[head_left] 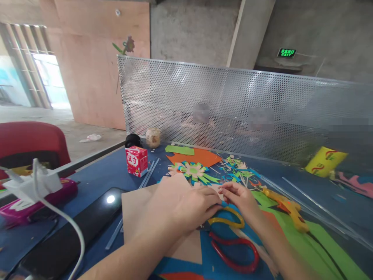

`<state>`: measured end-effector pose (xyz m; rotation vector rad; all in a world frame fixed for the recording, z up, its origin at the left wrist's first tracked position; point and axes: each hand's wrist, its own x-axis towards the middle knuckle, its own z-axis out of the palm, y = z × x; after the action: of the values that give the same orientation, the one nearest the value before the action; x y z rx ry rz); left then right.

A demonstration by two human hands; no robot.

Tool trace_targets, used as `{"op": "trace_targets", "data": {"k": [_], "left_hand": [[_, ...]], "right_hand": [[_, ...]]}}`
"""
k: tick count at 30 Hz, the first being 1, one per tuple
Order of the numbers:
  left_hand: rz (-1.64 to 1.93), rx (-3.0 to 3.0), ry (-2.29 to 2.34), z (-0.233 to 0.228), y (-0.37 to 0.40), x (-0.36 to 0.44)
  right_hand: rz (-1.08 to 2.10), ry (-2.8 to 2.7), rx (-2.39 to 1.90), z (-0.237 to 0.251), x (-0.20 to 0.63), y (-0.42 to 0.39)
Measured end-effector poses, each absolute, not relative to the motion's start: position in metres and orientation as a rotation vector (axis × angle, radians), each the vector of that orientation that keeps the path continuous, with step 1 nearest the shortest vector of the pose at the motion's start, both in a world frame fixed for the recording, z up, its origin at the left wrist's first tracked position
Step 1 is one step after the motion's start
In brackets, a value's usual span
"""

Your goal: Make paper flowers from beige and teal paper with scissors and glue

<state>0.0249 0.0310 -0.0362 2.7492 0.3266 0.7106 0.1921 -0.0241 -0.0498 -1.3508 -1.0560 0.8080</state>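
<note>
Both of my hands meet over the middle of the table. The fingers of my left hand [195, 204] are curled in above a pale pink paper sheet [142, 221]. Close beside it, my right hand [240, 196] has thumb and fingertips pinched together. What sits between the fingers is too small to make out. Under my hands lie scissors with one yellow loop and one red loop [233, 254], their blades mostly hidden. Just beyond my fingers is a layered paper flower [194, 170] in blue, green and beige. A yellow glue gun [287, 206] rests right of my right hand.
Green paper [329, 245] lies under the glue gun, with clear glue sticks [311, 206] beyond. Paper scraps [237, 167] and orange paper [201, 156] lie further back before a perforated metal screen [233, 105]. At left are a red box [136, 161], a black phone-like slab [72, 233] and a cable.
</note>
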Motion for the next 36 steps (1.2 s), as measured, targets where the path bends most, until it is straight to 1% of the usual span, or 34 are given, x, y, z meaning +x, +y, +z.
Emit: {"op": "trace_targets", "data": {"k": [4,12,17,20,23,26,29,32,36], "left_hand": [[0.699,2.747,0.319,-0.037,0.032,0.026],[0.757,2.659,0.462,-0.047,0.039,0.027],[0.708,2.704,0.547,-0.049,0.039,0.030],[0.664,2.725,0.645,-0.039,0.034,0.027],[0.618,2.743,0.836,-0.018,0.023,0.021],[0.568,2.759,0.886,0.004,0.012,0.016],[0.604,2.762,0.863,0.013,0.007,0.016],[0.665,2.748,0.852,0.005,0.013,0.016],[0.808,2.736,0.922,-0.016,0.027,0.014]], "right_hand": [[0.848,-1.065,-1.351,-0.051,0.190,-0.024],[0.907,-1.131,-1.344,-0.053,0.188,-0.025],[0.903,-1.157,-1.347,-0.056,0.189,-0.025],[0.919,-1.180,-1.351,-0.058,0.188,-0.024],[0.915,-1.192,-1.355,-0.057,0.188,-0.024],[0.902,-1.201,-1.361,-0.055,0.189,-0.025],[0.872,-1.208,-1.371,-0.053,0.190,-0.025],[0.824,-1.209,-1.377,-0.052,0.190,-0.026],[0.793,-1.199,-1.383,-0.050,0.190,-0.026]]}}
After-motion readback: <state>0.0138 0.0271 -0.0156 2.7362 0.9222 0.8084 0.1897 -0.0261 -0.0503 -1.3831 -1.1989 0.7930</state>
